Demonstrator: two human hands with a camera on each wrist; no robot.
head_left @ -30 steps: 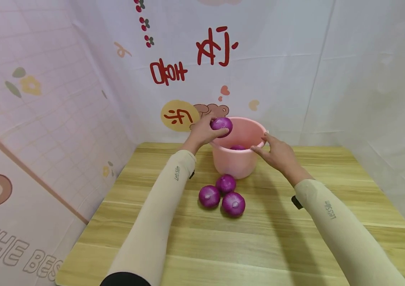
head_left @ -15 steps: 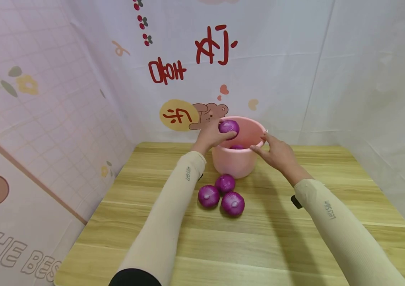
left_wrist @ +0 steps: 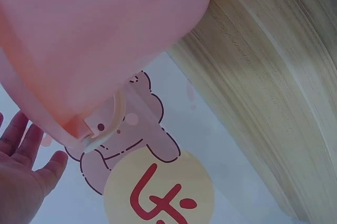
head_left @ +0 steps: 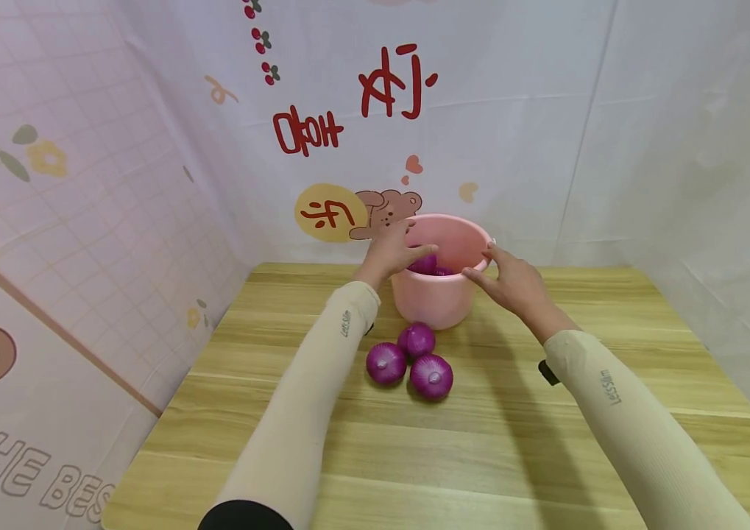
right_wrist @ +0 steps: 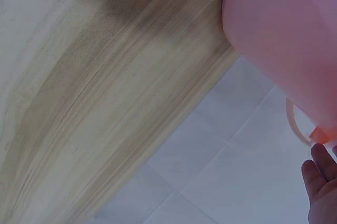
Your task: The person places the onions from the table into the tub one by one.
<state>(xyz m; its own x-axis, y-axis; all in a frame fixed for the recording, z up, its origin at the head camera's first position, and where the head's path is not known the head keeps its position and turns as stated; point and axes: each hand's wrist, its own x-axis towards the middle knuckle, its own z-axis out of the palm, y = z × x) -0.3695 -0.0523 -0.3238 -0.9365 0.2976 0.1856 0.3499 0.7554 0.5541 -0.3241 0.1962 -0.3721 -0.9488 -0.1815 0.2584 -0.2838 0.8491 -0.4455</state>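
A pink bucket (head_left: 434,302) stands upright at the back of the wooden table. My left hand (head_left: 391,254) is over its left rim, thumb and fingers spread apart. Just below that hand, a purple onion (head_left: 425,263) lies inside the bucket, partly hidden by the thumb and rim. Another onion (head_left: 444,271) barely shows beside it. In the left wrist view, the left hand's spread fingers (left_wrist: 50,168) are near the rim and handle joint. My right hand (head_left: 517,283) rests its thumb and fingers on the bucket's right rim, fingers fairly straight in the right wrist view.
Three purple onions, a left one (head_left: 386,364), a rear one (head_left: 417,340) and a right one (head_left: 431,377), sit close together on the table (head_left: 480,456) before the bucket. A printed cloth backdrop (head_left: 533,132) rises behind the table. The bucket's pale handle (left_wrist: 118,118) hangs outside.
My left hand moved right over the bucket, carrying an onion, then let it go. That onion is now lower, inside the bucket. My right hand stays at the rim.
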